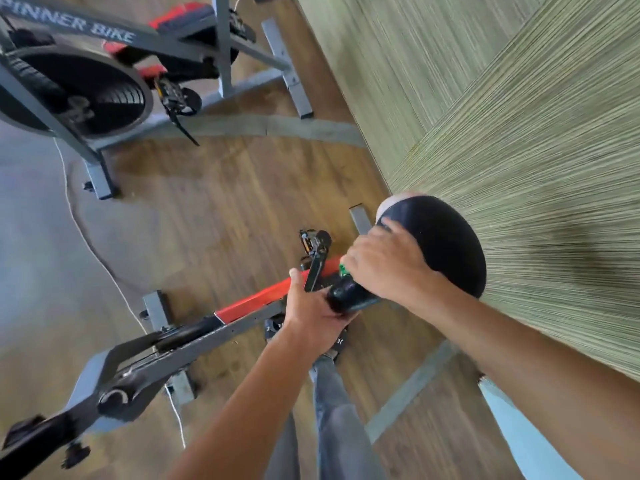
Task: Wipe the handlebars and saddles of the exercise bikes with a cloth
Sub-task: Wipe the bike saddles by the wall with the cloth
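Observation:
The near exercise bike has a black saddle [446, 244], wide at the back and narrow at the nose, close to the wall. My left hand [311, 308] grips the saddle's nose from below and the left. My right hand [381, 268] lies on top of the saddle with its fingers curled over a green cloth [343, 270]; only a small corner of the cloth shows. The bike's grey and red frame [256, 301] runs down-left to its black handlebar end [34, 436]. A pedal [313, 240] sticks up beside the saddle.
A second grey bike [104, 29] with a black flywheel [79, 95] stands at the top left on the wood floor. A white cable [86, 237] runs across the floor. A green striped wall [519, 133] fills the right. My legs [332, 410] stand beside the near bike.

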{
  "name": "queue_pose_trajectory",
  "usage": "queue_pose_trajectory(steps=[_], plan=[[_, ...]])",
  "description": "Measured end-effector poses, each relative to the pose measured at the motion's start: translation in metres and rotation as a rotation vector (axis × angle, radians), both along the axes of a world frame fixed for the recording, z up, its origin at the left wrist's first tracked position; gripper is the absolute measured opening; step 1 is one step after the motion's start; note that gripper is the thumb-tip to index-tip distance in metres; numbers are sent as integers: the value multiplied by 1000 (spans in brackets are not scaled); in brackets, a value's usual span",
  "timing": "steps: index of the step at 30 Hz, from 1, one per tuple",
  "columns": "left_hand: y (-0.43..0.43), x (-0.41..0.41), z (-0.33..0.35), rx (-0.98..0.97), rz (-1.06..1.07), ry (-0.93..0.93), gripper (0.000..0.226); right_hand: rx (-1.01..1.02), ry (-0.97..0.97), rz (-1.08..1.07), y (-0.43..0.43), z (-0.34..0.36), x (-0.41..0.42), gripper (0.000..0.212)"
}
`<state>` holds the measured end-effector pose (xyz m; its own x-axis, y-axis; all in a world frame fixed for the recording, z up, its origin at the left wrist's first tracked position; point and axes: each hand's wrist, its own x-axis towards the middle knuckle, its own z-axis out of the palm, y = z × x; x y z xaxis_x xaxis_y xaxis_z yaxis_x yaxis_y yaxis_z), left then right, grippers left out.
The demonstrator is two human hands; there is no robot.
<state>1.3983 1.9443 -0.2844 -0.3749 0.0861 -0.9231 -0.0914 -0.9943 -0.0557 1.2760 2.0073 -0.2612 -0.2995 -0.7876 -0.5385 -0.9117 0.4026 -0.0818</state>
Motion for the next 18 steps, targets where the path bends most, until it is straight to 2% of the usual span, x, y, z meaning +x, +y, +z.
queue_pose_trajectory(steps=[2,4,6,9,11,14,18], plan=[[-1,-1,1,4,-29,4,96,-48,20,-35,5,-5,5,50],[-1,-1,2,-11,-48,11,94,-81,-72,-17,9,-2,14,53],[-1,-3,1,-20,-63,-11,94,-16,-144,81,5,1,-2,44],[-4,-3,-1,-31,-116,-21,96,60,3,241,-12,-6,-53,32],[-4,-2,1,-31,-121,-7,95,96,76,179,-19,-5,-79,30],[0,-4,3,-61,-117,-42,89,89,-28,-48,-18,-4,-108,36],[-2,-6,5,-88,-148,-54,79,-66,32,86,-2,-13,-96,44]])
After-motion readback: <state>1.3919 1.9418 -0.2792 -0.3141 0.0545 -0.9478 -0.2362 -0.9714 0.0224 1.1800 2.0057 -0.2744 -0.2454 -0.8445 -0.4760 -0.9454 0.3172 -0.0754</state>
